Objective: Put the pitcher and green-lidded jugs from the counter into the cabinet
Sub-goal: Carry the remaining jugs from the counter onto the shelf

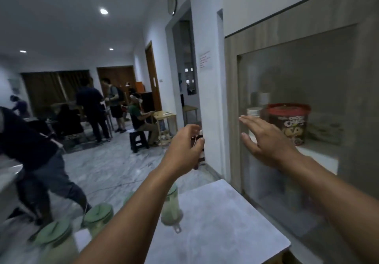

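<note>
Jugs with green lids nearest the camera: one (53,236) at bottom left, a second (98,214) just behind it, both blurred, standing at the left edge of the white counter (225,222). Third container, possibly the pitcher (171,208), stands further in on the counter, partly hidden by the left forearm; green-tinted, with a spout-like tab at its base edge, but too blurred to be sure. Left hand (185,144) raised above the counter, fingers curled around a small dark item, not clear what it is. Right hand (264,138) open, fingers spread flat, at the cabinet's glass door (287,91); contact with the glass cannot be told. Behind the glass on a shelf: stack of paper cups (254,112) and a red-lidded snack tub (289,122). Far left, several people around tables in the room.
</note>
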